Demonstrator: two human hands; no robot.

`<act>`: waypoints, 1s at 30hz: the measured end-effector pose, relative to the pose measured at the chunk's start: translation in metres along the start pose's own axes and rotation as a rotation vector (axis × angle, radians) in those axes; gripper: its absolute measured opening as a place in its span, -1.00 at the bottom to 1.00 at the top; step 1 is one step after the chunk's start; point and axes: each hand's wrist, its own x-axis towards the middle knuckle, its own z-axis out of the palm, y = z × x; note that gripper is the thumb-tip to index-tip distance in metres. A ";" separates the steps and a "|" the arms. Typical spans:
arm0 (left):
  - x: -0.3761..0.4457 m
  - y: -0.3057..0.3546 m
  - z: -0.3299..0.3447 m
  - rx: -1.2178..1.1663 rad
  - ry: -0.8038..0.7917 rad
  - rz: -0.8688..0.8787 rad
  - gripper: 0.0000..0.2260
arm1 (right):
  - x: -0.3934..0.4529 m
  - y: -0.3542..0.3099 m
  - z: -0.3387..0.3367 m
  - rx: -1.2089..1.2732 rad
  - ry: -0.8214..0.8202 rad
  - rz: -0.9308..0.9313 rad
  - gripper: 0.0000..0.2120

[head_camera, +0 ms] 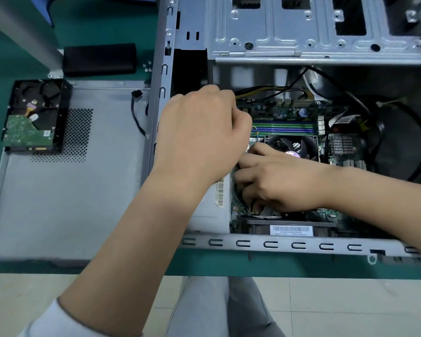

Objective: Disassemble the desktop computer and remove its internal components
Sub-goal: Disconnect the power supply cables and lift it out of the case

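Observation:
The open grey computer case [289,244] lies on its side on the green table, its motherboard [289,113] exposed. My left hand [199,132] is inside the case at the board's left edge, fingers curled; what they hold is hidden. My right hand [275,181] reaches in from the right, just left of the black CPU fan [294,144]. Its fingers curl down onto black cables [240,198] and a part on the board. Green and blue memory slots [284,126] run above the fan.
A removed hard drive [32,115] lies circuit-side up on the detached grey side panel [71,190] at left. A black box [99,59] and small screws [146,66] sit behind it. The metal drive cage [301,27] spans the case top. Black cables [418,147] loop at right.

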 end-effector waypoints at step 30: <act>-0.002 0.004 0.002 0.011 -0.005 -0.011 -0.81 | 0.009 0.000 -0.003 0.047 -0.101 0.063 -0.85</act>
